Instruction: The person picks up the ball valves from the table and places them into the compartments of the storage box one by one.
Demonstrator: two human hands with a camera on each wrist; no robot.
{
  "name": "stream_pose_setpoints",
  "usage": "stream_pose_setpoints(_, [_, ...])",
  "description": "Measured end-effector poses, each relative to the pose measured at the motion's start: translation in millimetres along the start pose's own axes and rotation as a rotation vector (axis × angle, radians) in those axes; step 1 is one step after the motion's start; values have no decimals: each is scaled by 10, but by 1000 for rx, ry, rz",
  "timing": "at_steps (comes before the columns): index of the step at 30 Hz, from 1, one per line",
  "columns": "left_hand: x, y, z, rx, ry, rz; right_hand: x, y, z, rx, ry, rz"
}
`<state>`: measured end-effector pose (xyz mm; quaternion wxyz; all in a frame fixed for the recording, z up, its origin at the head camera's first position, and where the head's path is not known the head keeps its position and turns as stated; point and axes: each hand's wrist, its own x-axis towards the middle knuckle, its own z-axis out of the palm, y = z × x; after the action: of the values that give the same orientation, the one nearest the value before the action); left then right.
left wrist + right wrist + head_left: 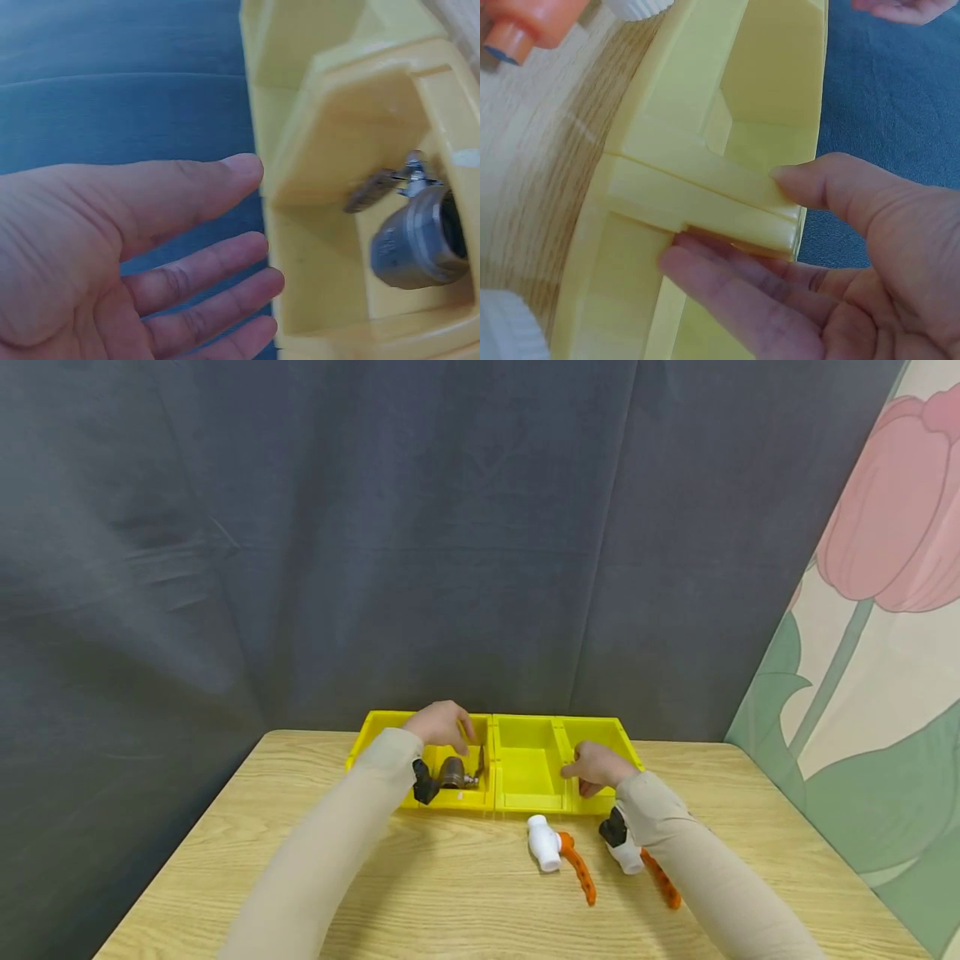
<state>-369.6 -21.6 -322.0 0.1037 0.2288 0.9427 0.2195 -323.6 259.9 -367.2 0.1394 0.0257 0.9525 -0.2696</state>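
Note:
My left hand [441, 727] is over the left yellow bin [482, 802]; in the left wrist view its fingers are extended and hold nothing. Inside that bin lies a metal ball valve [412, 244] with a worn lever, apart from the hand. My right hand [597, 766] pinches the adjoining walls of the middle yellow bin [528, 777] and the right yellow bin [603, 729]. Its thumb is on the middle bin's side, and the fingers reach into the right bin, as the right wrist view shows.
Two white plastic ball valves with orange handles lie on the wooden table [450, 893] in front of the bins: one valve [546, 845] fully visible, the other valve [628, 858] partly under the right wrist. Behind the bins hangs a dark curtain [450, 543].

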Motion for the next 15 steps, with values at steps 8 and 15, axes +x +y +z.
stream_pose_setpoints(8, [-334,74,-234,-60,51,39,-17,17,8,-4,-11,-6])
stream_pose_setpoints(15, [-518,-30,-316,-30,63,-2,-38,39,-1,-8,-14,-14])
